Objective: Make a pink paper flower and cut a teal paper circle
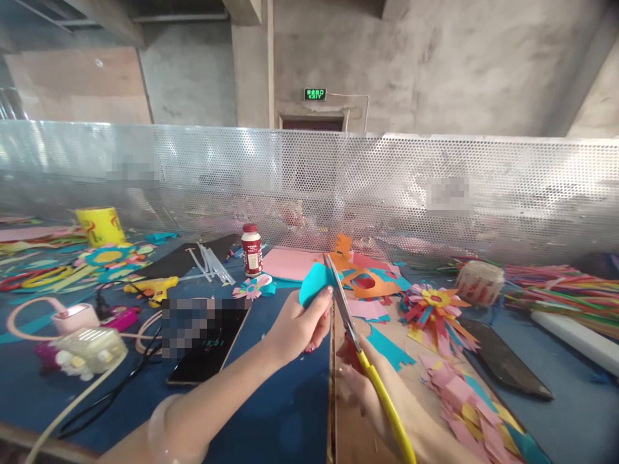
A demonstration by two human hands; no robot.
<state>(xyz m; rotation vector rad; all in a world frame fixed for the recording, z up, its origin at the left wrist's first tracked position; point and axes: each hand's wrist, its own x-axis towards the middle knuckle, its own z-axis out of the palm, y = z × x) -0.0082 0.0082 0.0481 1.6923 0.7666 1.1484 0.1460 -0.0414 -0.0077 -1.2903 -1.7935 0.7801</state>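
Observation:
My left hand (pixel 302 325) pinches a small blue piece of paper (pixel 313 282) between thumb and fingers, above the middle of the table. In my right hand (pixel 362 380) is a pair of scissors (pixel 349 319) with yellow handles, its blades pointing away from me. The blades lie beside the right edge of the blue paper; whether they touch it I cannot tell. Beyond my hands are orange paper offcuts (pixel 370 283) and a sheet of pink paper (pixel 290 263). A layered paper flower (pixel 432 306) lies to the right of the scissors.
A red bottle (pixel 252 251) stands behind a small paper flower (pixel 251 288). Left are a phone (pixel 207 351), a yellow glue gun (pixel 153 290), a power strip (pixel 89 351) and cables. Right are a dark phone (pixel 505 357), a tape roll (pixel 480 281) and pink paper pieces (pixel 464 403). A perforated metal screen (pixel 217 180) borders the back.

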